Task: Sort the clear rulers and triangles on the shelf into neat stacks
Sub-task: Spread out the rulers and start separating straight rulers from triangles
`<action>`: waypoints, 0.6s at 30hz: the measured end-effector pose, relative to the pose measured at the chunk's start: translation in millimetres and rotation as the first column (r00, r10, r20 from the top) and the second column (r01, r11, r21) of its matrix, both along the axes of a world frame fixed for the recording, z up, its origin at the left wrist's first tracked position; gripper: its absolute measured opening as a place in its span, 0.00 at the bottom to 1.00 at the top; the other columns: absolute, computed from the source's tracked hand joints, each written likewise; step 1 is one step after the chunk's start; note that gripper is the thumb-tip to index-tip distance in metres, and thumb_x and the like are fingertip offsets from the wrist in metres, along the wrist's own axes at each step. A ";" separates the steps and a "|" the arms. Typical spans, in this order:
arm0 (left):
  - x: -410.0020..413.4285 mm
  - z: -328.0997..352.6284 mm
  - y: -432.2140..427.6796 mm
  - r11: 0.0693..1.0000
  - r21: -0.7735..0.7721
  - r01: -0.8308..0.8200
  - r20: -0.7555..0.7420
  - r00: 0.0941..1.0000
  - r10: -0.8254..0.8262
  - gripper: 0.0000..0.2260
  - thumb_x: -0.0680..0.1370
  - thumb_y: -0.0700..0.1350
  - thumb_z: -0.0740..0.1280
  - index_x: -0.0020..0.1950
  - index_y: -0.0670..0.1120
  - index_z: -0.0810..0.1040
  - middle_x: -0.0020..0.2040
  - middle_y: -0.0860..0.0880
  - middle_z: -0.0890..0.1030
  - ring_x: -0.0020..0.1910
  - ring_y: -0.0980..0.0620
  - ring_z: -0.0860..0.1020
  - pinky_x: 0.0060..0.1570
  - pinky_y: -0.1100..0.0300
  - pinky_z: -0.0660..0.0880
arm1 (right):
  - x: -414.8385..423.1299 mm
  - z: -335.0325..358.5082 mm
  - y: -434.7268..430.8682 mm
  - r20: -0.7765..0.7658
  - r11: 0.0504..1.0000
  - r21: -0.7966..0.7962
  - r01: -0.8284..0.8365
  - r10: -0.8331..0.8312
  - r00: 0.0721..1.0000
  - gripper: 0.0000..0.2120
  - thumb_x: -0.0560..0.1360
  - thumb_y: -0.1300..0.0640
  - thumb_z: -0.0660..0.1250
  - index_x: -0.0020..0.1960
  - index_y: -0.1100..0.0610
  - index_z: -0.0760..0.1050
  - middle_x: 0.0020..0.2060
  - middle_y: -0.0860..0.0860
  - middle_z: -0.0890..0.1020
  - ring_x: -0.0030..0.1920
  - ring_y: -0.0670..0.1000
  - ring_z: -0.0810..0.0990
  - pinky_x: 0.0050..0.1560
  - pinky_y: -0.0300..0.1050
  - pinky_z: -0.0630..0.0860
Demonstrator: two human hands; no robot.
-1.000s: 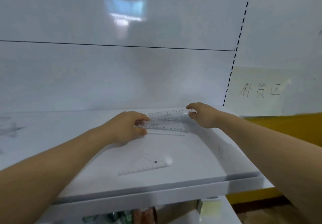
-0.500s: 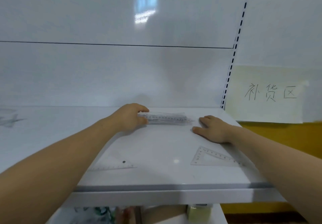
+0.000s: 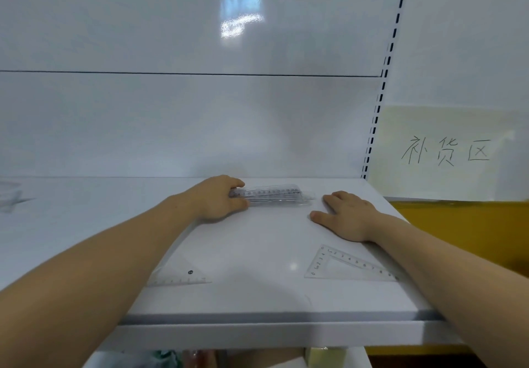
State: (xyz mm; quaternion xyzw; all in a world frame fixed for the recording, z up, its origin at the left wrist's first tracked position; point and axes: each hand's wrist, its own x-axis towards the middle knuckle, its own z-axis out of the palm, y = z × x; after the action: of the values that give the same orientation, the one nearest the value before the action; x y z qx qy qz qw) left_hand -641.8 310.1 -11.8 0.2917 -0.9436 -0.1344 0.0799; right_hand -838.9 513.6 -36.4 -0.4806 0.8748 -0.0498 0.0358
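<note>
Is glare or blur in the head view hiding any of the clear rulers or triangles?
Head view: window glare sits high on the back panel, off the work; a small highlight on the shelf lies between the triangles. Head view: right triangle reads sharp, left triangle is faint against the white, rulers slightly soft.

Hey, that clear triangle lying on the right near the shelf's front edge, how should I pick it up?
The triangle lies flat, so probably take its long near edge: come from the front with the right hand, slide it over the shelf lip, then pinch the overhang with your fingers.
</note>
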 end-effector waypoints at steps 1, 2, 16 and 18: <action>-2.1 -1.5 -0.4 1.000 -0.003 0.015 -0.006 1.000 -0.015 0.20 0.76 0.56 0.65 0.65 0.49 0.74 0.61 0.51 0.76 0.60 0.48 0.74 0.58 0.60 0.68 | -0.2 -0.2 -0.2 -0.002 1.000 -0.001 -0.001 0.001 1.000 0.35 0.75 0.30 0.48 0.72 0.52 0.61 0.72 0.51 0.63 0.72 0.54 0.60 0.71 0.53 0.58; -3.6 -2.7 -0.7 0.999 -0.012 0.031 -0.015 0.999 -0.031 0.16 0.76 0.55 0.66 0.60 0.49 0.76 0.55 0.51 0.79 0.55 0.48 0.76 0.53 0.60 0.70 | -0.2 -0.4 -0.2 -0.003 1.000 -0.001 -0.001 0.001 1.000 0.35 0.74 0.30 0.48 0.72 0.52 0.61 0.72 0.51 0.63 0.72 0.54 0.60 0.70 0.53 0.58; -34.5 7.1 9.5 0.992 -0.037 0.117 0.109 0.988 -0.112 0.19 0.74 0.55 0.69 0.62 0.49 0.75 0.57 0.49 0.78 0.55 0.49 0.75 0.56 0.57 0.71 | 1.0 0.2 1.4 0.005 1.000 -0.003 0.000 0.000 1.000 0.35 0.75 0.31 0.48 0.74 0.52 0.59 0.73 0.51 0.61 0.73 0.54 0.59 0.72 0.52 0.57; -35.6 6.7 9.0 0.992 -0.040 0.120 0.096 0.989 -0.116 0.19 0.75 0.54 0.69 0.63 0.48 0.75 0.59 0.48 0.78 0.56 0.49 0.75 0.57 0.58 0.71 | 1.2 0.2 1.7 0.008 1.000 -0.004 0.001 -0.001 1.000 0.36 0.75 0.31 0.48 0.74 0.52 0.59 0.74 0.51 0.61 0.73 0.53 0.59 0.72 0.52 0.56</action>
State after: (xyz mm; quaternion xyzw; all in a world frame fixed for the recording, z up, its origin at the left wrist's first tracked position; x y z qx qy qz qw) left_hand -677.4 319.1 -5.1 0.2396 -0.9647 -0.1036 0.0342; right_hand -837.7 515.3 -36.2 -0.4799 0.8748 -0.0535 0.0385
